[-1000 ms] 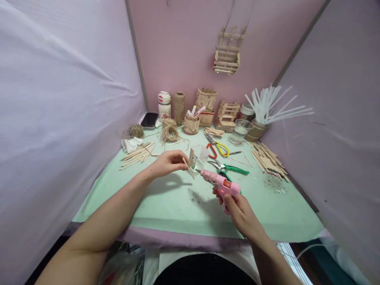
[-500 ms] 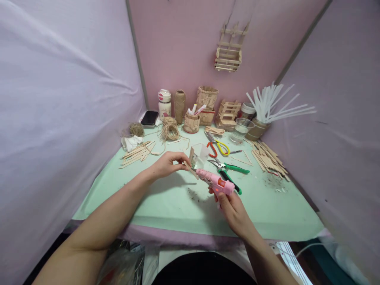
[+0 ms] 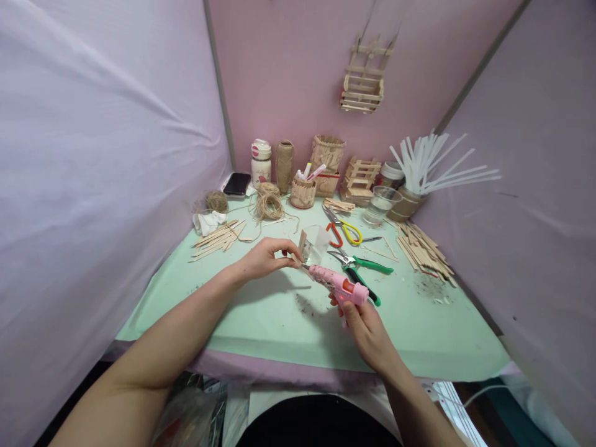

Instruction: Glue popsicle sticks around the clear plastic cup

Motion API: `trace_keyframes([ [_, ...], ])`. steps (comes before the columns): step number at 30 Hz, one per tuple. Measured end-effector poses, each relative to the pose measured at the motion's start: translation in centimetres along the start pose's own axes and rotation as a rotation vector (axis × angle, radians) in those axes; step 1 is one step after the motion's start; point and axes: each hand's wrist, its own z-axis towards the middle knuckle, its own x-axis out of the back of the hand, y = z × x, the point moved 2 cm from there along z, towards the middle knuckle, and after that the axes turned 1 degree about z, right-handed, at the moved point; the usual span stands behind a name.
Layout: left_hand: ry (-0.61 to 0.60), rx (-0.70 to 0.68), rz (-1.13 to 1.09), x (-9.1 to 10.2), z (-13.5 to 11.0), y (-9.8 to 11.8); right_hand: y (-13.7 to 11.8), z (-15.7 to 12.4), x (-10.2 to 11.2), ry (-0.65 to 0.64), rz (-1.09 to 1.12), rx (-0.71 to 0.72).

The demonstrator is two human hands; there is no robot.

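My right hand is closed round the handle of a pink hot glue gun, whose metal nozzle points left. My left hand pinches a small flat wooden stick between thumb and fingers, right at the nozzle tip; fingers and nozzle cover most of it. Just behind them stands a clear plastic cup with a wooden piece on its left side. Green-handled pruning shears lie with open blades beyond the glue gun, and scissors with red and yellow handles rest farther back.
Wooden sticks lie in piles at left and right. Along the back stand a twine bundle, a white bottle, a stick-covered pen cup, a cup of water and a holder of white glue sticks. A phone lies back left.
The stick in my left hand has turned and shows less now, with the nozzle closer to my fingertips. The whole view has shifted slightly. The glue gun stays in my right hand.
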Motion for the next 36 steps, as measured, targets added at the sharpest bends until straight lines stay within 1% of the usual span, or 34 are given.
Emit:
trace_keyframes([
  [7,0.0,0.006,0.003,-0.1,0.0,0.0,-0.1,0.0,-0.1,-0.023,0.027,-0.029],
  [16,0.014,0.001,0.004,0.0,0.0,0.2,-0.3,0.0,-0.1,-0.023,0.031,-0.016],
  [30,0.012,-0.008,-0.005,-0.1,0.0,0.2,0.2,-0.1,0.0,-0.011,0.014,-0.018],
  [36,0.039,-0.008,0.018,0.1,0.0,0.2,0.7,-0.2,0.2,-0.023,0.032,-0.026],
])
